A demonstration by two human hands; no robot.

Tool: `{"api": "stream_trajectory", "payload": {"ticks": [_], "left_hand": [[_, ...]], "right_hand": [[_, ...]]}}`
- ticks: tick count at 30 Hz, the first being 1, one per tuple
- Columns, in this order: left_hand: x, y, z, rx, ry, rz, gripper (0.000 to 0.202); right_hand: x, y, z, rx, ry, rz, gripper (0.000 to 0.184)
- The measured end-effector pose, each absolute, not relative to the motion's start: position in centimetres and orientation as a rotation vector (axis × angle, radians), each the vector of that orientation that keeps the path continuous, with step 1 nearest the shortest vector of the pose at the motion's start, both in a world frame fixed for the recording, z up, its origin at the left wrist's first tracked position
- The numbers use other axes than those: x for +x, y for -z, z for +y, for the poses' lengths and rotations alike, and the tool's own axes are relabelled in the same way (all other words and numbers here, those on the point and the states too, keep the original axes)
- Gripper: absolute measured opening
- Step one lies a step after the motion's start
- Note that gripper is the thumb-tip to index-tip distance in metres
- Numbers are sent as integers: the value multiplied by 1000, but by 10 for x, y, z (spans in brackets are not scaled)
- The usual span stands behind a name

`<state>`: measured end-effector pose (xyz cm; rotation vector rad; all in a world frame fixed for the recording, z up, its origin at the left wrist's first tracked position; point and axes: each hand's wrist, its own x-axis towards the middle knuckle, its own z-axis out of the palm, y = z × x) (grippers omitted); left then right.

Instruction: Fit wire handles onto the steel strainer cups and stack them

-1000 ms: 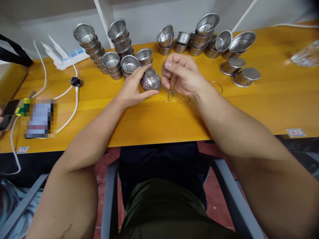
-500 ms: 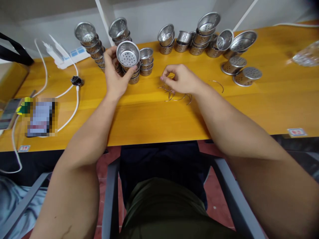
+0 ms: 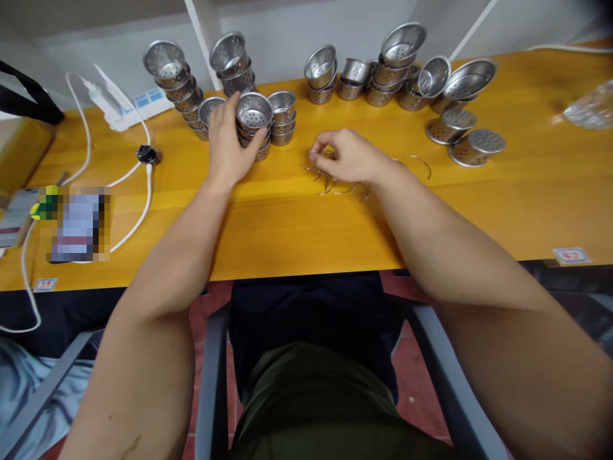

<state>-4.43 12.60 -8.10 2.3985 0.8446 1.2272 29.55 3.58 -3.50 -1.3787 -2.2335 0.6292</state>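
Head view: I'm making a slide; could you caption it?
Left hand at a stack of perforated metal cups, right hand by thin curved wires.

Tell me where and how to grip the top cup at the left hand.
Pinch the top perforated steel cup across its wall just under the rim, probably best from the near side and above: it sits nested mouth-up, with more cups left, right and behind.

On the desk [image 3: 306,243], a cup stack [image 3: 255,114] stands against the left hand [image 3: 226,144], taller stacks behind it; wire pieces [image 3: 352,190] lie by the right hand [image 3: 343,154]. A phone [image 3: 76,223] lies far left, two upturned cups [image 3: 479,148] over right.
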Motion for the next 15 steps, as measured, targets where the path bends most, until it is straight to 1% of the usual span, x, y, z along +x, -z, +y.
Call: {"api": "stream_trajectory", "payload": {"ticks": [2, 5, 10, 13, 15], "left_hand": [[-50, 89, 136, 2395, -1324, 933, 77], [-60, 103, 151, 2419, -1439, 1026, 80], [-64, 110, 153, 2469, -1492, 1018, 76], [-57, 101, 138, 2525, -1500, 979, 85], [-50, 90, 123, 2544, -1510, 962, 92]], "right_hand": [[295, 36, 37, -1376, -648, -2227, 29], [294, 39, 38, -1348, -637, -2229, 23], [294, 44, 42, -1313, -573, -2240, 15], [296, 38, 42, -1381, -505, -2205, 9], [303, 29, 42, -1479, -392, -2142, 8]]}}
